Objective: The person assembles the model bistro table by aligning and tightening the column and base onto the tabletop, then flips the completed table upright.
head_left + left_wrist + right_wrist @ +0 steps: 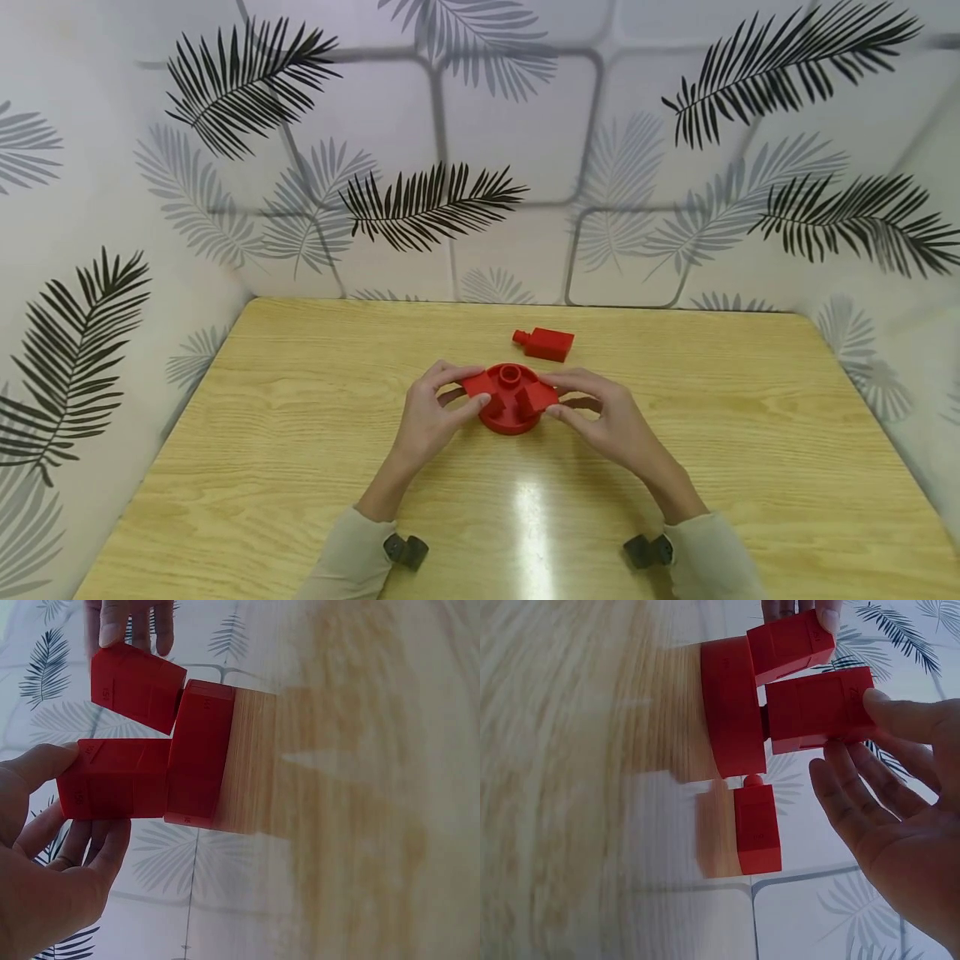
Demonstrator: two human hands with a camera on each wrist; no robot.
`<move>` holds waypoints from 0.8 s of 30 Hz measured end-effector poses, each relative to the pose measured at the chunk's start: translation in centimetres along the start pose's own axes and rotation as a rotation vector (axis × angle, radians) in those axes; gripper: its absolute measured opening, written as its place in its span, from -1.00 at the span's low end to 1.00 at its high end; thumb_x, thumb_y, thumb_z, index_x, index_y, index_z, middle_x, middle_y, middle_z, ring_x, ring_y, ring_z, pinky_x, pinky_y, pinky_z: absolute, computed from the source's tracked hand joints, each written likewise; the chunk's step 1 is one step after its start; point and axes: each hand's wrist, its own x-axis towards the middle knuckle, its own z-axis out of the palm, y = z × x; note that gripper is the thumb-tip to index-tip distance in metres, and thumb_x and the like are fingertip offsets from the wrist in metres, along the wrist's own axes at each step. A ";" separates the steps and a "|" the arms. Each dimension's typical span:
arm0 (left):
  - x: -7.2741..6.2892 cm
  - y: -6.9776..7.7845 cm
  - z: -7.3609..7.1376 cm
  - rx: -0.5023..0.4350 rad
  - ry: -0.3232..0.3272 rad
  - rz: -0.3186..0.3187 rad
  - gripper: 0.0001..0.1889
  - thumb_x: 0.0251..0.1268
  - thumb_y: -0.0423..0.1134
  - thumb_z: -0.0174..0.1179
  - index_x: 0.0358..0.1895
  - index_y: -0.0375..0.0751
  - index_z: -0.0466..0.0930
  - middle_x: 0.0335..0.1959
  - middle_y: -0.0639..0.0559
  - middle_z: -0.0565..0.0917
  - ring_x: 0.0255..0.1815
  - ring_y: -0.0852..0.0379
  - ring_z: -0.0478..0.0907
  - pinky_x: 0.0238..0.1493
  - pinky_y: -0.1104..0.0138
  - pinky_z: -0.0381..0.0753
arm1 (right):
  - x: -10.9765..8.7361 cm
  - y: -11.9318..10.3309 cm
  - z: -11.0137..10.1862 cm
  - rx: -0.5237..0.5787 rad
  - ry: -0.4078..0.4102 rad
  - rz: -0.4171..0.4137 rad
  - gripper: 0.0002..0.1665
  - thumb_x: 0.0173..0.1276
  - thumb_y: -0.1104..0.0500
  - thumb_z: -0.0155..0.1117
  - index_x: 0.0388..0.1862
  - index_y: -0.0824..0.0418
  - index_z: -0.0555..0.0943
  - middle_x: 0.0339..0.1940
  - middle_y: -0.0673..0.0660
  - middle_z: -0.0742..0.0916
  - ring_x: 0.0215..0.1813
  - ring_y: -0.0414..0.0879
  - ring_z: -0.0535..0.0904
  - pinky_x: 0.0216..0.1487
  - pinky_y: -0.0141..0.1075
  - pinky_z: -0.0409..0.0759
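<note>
A round red base point(512, 427) with a raised ring socket at its back lies on the table. My left hand point(431, 410) pinches a red wedge-sided block point(112, 780) between thumb and fingers, its lower end at the left part of the base. On the right side, a similar red block point(817, 710) is gripped by my right hand point(609, 414). A narrow neck shows between that block and the base in the right wrist view. Both blocks lean outward, away from each other. Behind the base, a third red block point(550, 343) with a knobbed end lies on its side.
The wooden table point(300, 467) reaches back to a wall point(517, 133) covered with a leaf pattern. Dark wrist cameras sit on both sleeves, near the table's front.
</note>
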 end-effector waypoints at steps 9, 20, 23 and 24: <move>0.1 -0.1 -0.1 -0.011 -0.002 0.006 -0.63 0.22 -0.43 0.45 0.11 -0.37 0.71 -0.07 -0.22 0.58 0.09 -0.12 0.58 0.21 0.14 0.65 | 0.2 -0.4 0.0 -0.001 -0.009 -0.010 -0.55 0.33 0.33 0.47 0.20 0.22 0.70 0.15 0.13 0.73 0.22 0.08 0.66 0.19 0.02 0.65; 0.0 -0.3 -0.2 0.003 -0.006 -0.003 -0.63 0.27 -0.40 0.43 0.13 -0.39 0.70 -0.06 -0.15 0.58 0.09 -0.06 0.58 0.22 0.12 0.64 | 1.6 -0.1 1.4 -0.076 -0.021 -0.037 -0.47 0.28 0.16 0.55 0.24 0.13 0.69 0.06 0.05 0.68 -0.01 -0.03 0.68 -0.12 -0.22 0.78; 0.0 -0.4 -0.2 0.005 -0.007 -0.003 -0.64 0.27 -0.41 0.43 0.13 -0.38 0.70 -0.06 -0.14 0.58 0.09 -0.06 0.58 0.22 0.10 0.64 | 2.1 -0.1 1.5 -0.114 -0.008 -0.049 -0.46 0.22 0.14 0.59 0.20 0.16 0.71 0.07 0.05 0.69 -0.06 -0.05 0.69 -0.15 -0.23 0.78; 0.0 -0.5 -0.1 0.004 -0.008 -0.004 -0.64 0.26 -0.41 0.43 0.12 -0.38 0.70 -0.06 -0.14 0.58 0.09 -0.06 0.58 0.22 0.09 0.64 | 2.2 -0.1 1.5 -0.124 -0.007 -0.054 -0.45 0.21 0.13 0.60 0.19 0.18 0.71 0.07 0.05 0.70 -0.07 -0.05 0.69 -0.15 -0.22 0.78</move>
